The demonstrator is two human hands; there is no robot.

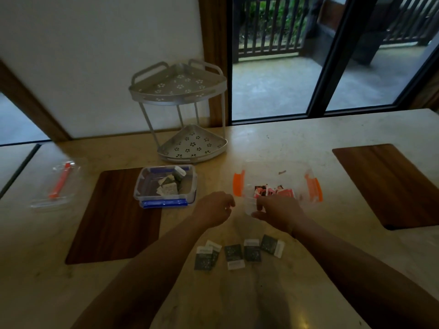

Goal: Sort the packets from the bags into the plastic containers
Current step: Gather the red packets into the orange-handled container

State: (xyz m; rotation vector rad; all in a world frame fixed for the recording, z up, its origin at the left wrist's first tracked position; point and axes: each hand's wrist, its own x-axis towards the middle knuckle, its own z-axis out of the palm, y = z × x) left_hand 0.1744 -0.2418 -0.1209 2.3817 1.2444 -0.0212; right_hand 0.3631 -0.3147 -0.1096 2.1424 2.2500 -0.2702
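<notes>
- My right hand: at the near rim of the orange-clipped box, fingers curled down at its edge. Blur hides whether they pinch a packet or the rim; I cannot tell.
- My left hand: just at 9 o'clock of the right hand, over bare table, fingers loosely curled, nothing seen in them.
- Orange-clipped box: clear plastic, orange latches on its left and right sides, lid off. Red packets lie heaped in its near part.
- Dark packets: five, with white ends, in a loose row on the table at 6 o'clock of my hands, between my forearms. The two at the left end overlap.
- Blue-clipped box: clear plastic, blue latch on the near side, at 9 o'clock of my left hand, resting partly on a wooden mat. More pale and dark packets inside; prints too blurred to read.
- Clear lid: with an orange strip, far out at 9 o'clock near the table edge.
- Metal corner rack: two tiers, punched flower holes, at 11 o'clock by the wall.
- Second wooden mat: at 2 o'clock.
- Table: pale stone top.
- Glass doors: at 12 to 1 o'clock, railing and greenery outside.
</notes>
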